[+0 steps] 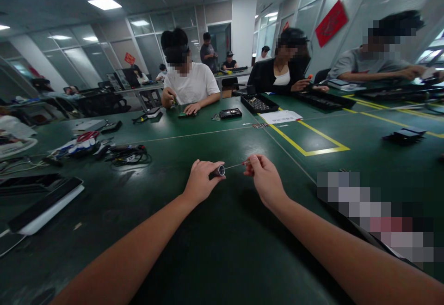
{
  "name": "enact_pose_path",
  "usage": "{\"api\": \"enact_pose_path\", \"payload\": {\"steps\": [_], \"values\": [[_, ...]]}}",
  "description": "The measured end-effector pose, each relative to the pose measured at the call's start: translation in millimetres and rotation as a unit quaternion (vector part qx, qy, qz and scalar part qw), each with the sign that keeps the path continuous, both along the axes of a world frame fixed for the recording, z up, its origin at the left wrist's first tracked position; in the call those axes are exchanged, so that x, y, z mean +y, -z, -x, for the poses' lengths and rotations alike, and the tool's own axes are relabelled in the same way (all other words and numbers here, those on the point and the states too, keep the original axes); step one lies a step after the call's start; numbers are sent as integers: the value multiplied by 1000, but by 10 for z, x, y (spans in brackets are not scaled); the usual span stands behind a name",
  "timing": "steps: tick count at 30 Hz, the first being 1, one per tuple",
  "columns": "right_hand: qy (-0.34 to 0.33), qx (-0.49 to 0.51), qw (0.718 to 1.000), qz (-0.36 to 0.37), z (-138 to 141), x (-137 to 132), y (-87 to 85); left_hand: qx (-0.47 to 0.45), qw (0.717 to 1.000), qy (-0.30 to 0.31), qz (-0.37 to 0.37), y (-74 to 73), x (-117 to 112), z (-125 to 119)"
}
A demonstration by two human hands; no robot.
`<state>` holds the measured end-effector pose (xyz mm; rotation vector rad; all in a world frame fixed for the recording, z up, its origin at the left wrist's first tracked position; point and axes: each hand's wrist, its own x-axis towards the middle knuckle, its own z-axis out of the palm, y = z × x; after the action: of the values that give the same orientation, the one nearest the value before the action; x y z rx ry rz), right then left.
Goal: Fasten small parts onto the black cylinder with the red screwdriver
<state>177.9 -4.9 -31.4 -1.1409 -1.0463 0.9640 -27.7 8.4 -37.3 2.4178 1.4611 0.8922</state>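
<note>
My left hand is closed round a short dark cylinder with a silver end that points right. My right hand pinches a thin metal rod with a small red part near my fingers. The rod's tip reaches towards the cylinder's silver end; whether they touch I cannot tell. Both hands hover just above the dark green table, near its middle.
Cables and dark tools lie at the left, with a flat black-and-white device nearer me. A yellow taped rectangle and a white sheet lie ahead right. Three people sit across the table, with trays before them.
</note>
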Motion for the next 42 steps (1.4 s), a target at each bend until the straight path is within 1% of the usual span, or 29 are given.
{"api": "enact_pose_path", "payload": {"steps": [3,7,9,14,18,21,23,25,27,29,30,32,34,37,42], "values": [[-4,-39,999,-15,-11,-23,-23,-2,1000,-2,3,-10,-7,-6],[-17,-100,993,-56,-17,-83,-83,-2,1000,-6,2,-8,-11,-3],[-24,-115,991,-59,-16,-114,-107,0,1000,-4,1,-4,-16,-1],[6,-158,986,-60,-15,-134,-101,6,1000,7,-5,4,-22,-4],[1,-80,995,-61,1,-122,-65,0,1000,-2,-9,8,-12,-4],[-14,-55,997,-61,26,-118,-53,5,1000,-1,-9,8,-14,-7],[-13,-11,999,-52,38,-102,-49,5,1000,1,-11,3,-19,-8],[-14,68,998,-8,39,-70,-46,7,1000,7,-18,-5,-16,-4],[-27,150,986,61,24,-25,-42,11,1000,5,-23,-9,-1,10],[-36,201,973,108,-1,17,-36,16,1000,-5,-17,-5,22,28],[-33,209,971,111,-13,33,-33,17,1000,-11,-12,-1,33,36],[-18,194,977,88,-29,48,-22,17,1000,-16,-3,10,44,43],[-2,155,986,56,-27,45,-9,15,1000,-14,-3,18,38,36],[4,85,996,20,-5,23,6,9,1000,-10,-4,21,14,12],[2,-29,999,-39,5,-14,2,-4,1000,-6,-11,10,-9,-7]]}}
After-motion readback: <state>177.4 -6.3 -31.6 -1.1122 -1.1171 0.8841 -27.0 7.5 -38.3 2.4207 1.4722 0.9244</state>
